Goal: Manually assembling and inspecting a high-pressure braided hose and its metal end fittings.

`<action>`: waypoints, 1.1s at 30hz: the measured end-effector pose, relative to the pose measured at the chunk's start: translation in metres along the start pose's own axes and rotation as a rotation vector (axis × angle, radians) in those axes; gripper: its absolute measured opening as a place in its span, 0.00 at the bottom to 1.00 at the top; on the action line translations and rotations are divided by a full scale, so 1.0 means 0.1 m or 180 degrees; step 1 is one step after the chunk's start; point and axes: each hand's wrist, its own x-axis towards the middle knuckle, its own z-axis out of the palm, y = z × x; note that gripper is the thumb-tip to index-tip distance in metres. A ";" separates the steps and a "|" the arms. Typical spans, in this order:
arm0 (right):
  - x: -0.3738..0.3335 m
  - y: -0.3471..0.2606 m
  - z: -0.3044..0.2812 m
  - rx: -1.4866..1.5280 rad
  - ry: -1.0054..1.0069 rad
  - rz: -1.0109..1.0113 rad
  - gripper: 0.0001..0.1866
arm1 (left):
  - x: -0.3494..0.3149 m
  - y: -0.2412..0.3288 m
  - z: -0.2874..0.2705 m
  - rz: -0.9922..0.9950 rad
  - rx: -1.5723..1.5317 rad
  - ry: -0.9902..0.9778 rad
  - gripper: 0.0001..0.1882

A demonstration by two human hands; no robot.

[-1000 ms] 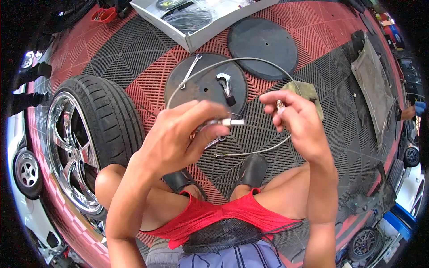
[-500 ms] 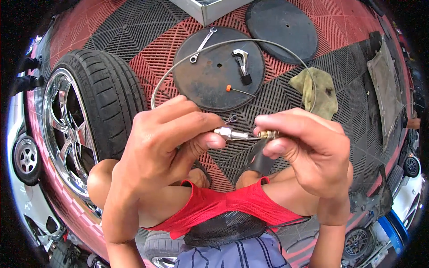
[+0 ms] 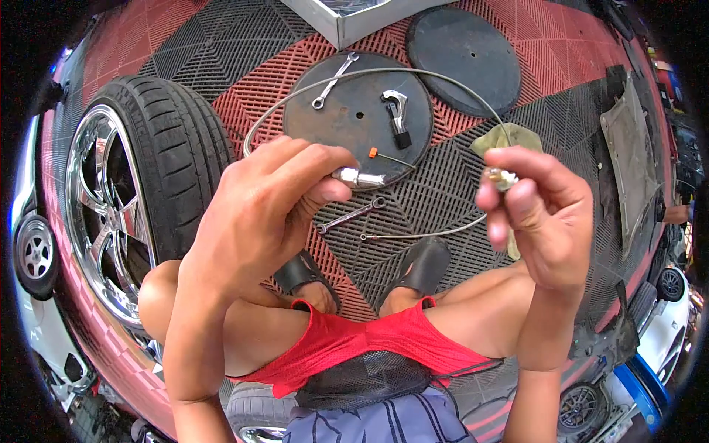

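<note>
My left hand (image 3: 277,199) pinches a silver hex-bodied fitting (image 3: 360,177) between thumb and forefinger, its narrow end pointing right. In my right hand (image 3: 543,210), the thumb and fingers close on a small brass-and-silver fitting (image 3: 502,179). The two fittings are apart. A thin grey braided hose (image 3: 377,71) loops from behind my left hand, over the black disc, and down behind my right hand. Its bare-looking end (image 3: 363,236) hangs or lies between my hands, above my feet; whether it touches the floor I cannot tell. My left hand hides where the hose starts.
On the black disc (image 3: 332,144) lie a combination wrench (image 3: 336,80), a tube cutter (image 3: 396,118) and an orange-tipped rod (image 3: 374,153). Another wrench (image 3: 351,215) rests on the floor tiles. A chrome-wheeled tire (image 3: 173,162) stands left; an olive cloth (image 3: 524,137) lies right.
My hands have moved apart, the right one going right and up with the brass-and-silver fitting. The hose end now shows between them, and the floor wrench is uncovered.
</note>
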 end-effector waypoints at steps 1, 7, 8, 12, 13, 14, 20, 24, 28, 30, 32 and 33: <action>0.00 -0.02 0.04 -0.0015 -0.0035 0.0086 0.17 | 0.00 0.01 0.00 -0.0069 -0.0064 -0.0002 0.11; 0.00 0.13 0.17 -0.0654 -0.0262 -0.0162 0.14 | 0.04 0.09 0.03 0.0108 -0.0242 -0.0169 0.12; 0.00 0.15 0.19 -0.0850 -0.0311 -0.0360 0.13 | 0.04 0.11 0.03 0.0123 -0.0195 -0.0199 0.12; -0.01 0.17 0.24 -0.1054 -0.0330 -0.0539 0.14 | 0.02 0.10 0.04 0.0263 -0.0223 -0.0161 0.13; -0.01 0.17 0.25 -0.1082 -0.0313 -0.0561 0.13 | 0.01 0.10 0.05 0.0256 -0.0224 -0.0162 0.13; -0.01 0.18 0.26 -0.1115 -0.0291 -0.0577 0.13 | 0.01 0.09 0.05 0.0283 -0.0202 -0.0131 0.14; -0.01 0.15 0.26 -0.1351 -0.0370 -0.0703 0.12 | -0.01 0.07 0.07 0.0309 -0.0180 -0.0050 0.14; -0.02 0.13 0.28 -0.1461 -0.0398 -0.0770 0.12 | -0.02 0.07 0.08 0.0271 -0.0131 -0.0043 0.14; -0.01 0.10 0.30 -0.1615 -0.0427 -0.0772 0.13 | -0.02 0.09 0.08 0.0257 -0.0131 -0.0081 0.14; -0.01 0.12 0.30 -0.1744 -0.0443 -0.0837 0.13 | -0.02 0.08 0.08 0.0243 -0.0100 -0.0117 0.14; 0.00 0.16 0.31 -0.2251 -0.0334 -0.1466 0.13 | -0.02 0.08 0.09 0.0226 -0.0101 -0.0128 0.13; 0.00 0.16 0.31 -0.2252 -0.0334 -0.1461 0.13 | -0.02 0.08 0.09 0.0213 -0.0104 -0.0137 0.13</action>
